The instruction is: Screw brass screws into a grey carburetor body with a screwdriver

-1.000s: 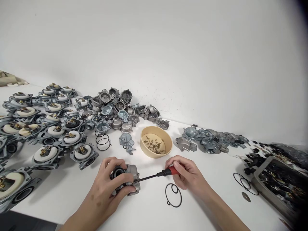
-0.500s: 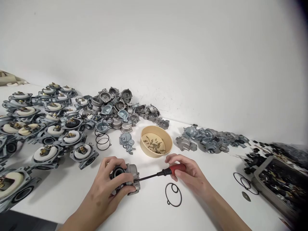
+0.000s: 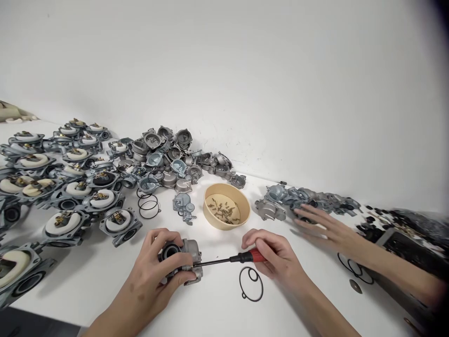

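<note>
My left hand [image 3: 157, 267] grips a grey metal carburetor [image 3: 191, 248] against the white table, fingers wrapped round its body. In my right hand [image 3: 275, 255] is a screwdriver [image 3: 242, 257] with a red and black handle, the fingers closed about the red part. Its dark shaft points left, and the tip meets the carburetor's side near my left fingertips. The screw under the tip is too small to make out. Just below the screwdriver lies a black rubber gasket ring [image 3: 251, 299] with a smaller ring inside it.
Beyond my hands stands a yellow bowl [image 3: 206, 215] with small brass screws. Carburetor bodies with white floats [image 3: 66, 222] cover the left; metal float bowls [image 3: 154, 140] are piled behind. Another person's hand [image 3: 326, 227] reaches in from the right over grey metal parts [image 3: 270, 210].
Another person's hand and forearm have come in from the right. My right fingers have shifted and curled further round the screwdriver handle. The carburetor stays in my left hand.
</note>
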Tool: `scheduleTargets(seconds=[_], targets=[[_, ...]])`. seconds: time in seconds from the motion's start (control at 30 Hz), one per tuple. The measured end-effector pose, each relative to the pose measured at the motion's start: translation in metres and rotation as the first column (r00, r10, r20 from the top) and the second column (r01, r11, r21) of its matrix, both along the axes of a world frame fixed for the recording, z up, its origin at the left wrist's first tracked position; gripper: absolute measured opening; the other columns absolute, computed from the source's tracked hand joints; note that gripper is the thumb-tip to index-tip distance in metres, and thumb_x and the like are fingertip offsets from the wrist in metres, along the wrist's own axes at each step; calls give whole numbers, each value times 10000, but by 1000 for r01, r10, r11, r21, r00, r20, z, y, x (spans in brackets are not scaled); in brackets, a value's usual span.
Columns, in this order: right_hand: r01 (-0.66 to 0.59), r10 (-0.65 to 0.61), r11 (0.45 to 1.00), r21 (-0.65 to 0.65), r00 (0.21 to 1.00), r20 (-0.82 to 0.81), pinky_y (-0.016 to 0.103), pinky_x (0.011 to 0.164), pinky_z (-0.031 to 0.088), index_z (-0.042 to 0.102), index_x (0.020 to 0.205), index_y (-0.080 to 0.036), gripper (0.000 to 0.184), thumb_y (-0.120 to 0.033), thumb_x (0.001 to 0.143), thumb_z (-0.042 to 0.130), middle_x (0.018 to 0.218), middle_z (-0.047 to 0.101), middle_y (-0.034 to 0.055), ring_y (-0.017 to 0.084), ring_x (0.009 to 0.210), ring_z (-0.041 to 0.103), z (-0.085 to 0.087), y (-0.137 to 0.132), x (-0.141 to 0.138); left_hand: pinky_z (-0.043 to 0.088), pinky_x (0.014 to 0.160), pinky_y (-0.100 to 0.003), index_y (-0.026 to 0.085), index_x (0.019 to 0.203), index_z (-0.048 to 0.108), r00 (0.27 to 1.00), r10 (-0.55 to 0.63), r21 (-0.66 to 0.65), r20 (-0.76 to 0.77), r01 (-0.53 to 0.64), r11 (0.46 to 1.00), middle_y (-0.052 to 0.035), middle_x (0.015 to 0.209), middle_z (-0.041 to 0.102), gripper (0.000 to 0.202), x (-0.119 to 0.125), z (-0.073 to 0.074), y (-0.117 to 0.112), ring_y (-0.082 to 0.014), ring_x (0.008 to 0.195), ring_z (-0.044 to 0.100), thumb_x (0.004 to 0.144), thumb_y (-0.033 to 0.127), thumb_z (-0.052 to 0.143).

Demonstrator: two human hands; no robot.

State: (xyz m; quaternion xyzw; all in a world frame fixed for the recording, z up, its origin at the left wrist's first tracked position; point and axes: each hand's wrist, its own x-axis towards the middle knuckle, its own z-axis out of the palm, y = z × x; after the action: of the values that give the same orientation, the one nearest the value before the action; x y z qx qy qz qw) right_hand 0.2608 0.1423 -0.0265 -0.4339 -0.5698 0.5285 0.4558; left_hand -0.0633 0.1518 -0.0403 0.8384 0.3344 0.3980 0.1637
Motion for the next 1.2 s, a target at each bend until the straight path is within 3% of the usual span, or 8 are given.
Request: scheduleTargets(seconds=[0.13, 0.33, 0.5, 0.6, 0.8, 0.97, 1.13, 1.2], targets=[[53, -58, 993, 109, 997, 46, 306, 654, 525, 797, 995, -214, 235, -425, 895, 831, 1147, 695, 116, 164, 728, 641, 2, 2, -2, 426, 861, -464, 269, 1045, 655, 1000, -1, 0, -3, 1, 1000, -88, 1164, 503, 174, 0, 0, 0, -321, 1071, 446, 1015, 98, 642], [24, -26, 997, -80, 999, -22, 295, 507, 385, 764, 987, -165, 379, -521, 1029, 639, 767, 673, 55, 83, 450, 403, -3, 6, -3, 444, 871, -472, 278, 1037, 654, 1000, 11, -5, -12, -11, 1000, -89, 1171, 506, 163, -1, -1, -1, -321, 1089, 451, 1023, 115, 640], [16, -19, 997, -69, 999, -34, 336, 631, 482, 785, 1029, -197, 322, -506, 940, 764, 950, 699, 93, 163, 647, 579, -1, 4, -4, 461, 864, -464, 275, 1020, 687, 1000, 23, 8, -9, -23, 1000, -93, 1155, 536, 156, -1, -1, -1, -320, 1075, 469, 1010, 123, 654], [14, -20, 985, -172, 999, -33, 300, 551, 427, 769, 980, -180, 378, -543, 1007, 664, 905, 702, 86, 111, 531, 510, -3, 6, -4, 458, 865, -456, 270, 1005, 697, 1000, 29, 15, -1, -29, 999, -92, 1149, 537, 160, -1, -1, 0, -321, 1072, 478, 1001, 113, 663], [-12, 13, 998, -60, 1000, 15, 329, 674, 452, 783, 1041, -203, 296, -483, 948, 764, 886, 680, 74, 181, 725, 558, -5, 7, 2, 434, 857, -452, 272, 1031, 659, 1000, 4, 10, 5, -4, 1000, -85, 1156, 512, 166, 0, -2, 0, -317, 1073, 446, 1014, 108, 646], [-31, 33, 998, -62, 999, 24, 328, 667, 442, 793, 1023, -195, 315, -497, 944, 753, 889, 689, 82, 178, 712, 540, -3, 7, 2, 423, 875, -443, 286, 1037, 654, 1000, 2, 0, 19, -2, 1000, -75, 1172, 504, 198, 0, -2, 0, -315, 1092, 440, 1008, 89, 659], [-38, 49, 983, -180, 997, 53, 251, 464, 184, 755, 1002, -192, 370, -540, 1030, 630, 884, 697, 54, 35, 448, 306, 0, 6, 0, 409, 863, -432, 275, 1044, 640, 1000, -19, 1, 16, 19, 1000, -74, 1185, 481, 208, -1, -1, 0, -310, 1083, 423, 998, 75, 676], [-37, 51, 984, -176, 996, 74, 259, 491, 189, 748, 1017, -190, 340, -519, 1018, 664, 913, 690, 57, 39, 479, 311, 0, 5, 1, 406, 871, -435, 279, 1051, 634, 1000, -19, -1, 15, 19, 1000, -72, 1183, 479, 215, -1, 0, 0, -310, 1087, 422, 1002, 71, 666]])
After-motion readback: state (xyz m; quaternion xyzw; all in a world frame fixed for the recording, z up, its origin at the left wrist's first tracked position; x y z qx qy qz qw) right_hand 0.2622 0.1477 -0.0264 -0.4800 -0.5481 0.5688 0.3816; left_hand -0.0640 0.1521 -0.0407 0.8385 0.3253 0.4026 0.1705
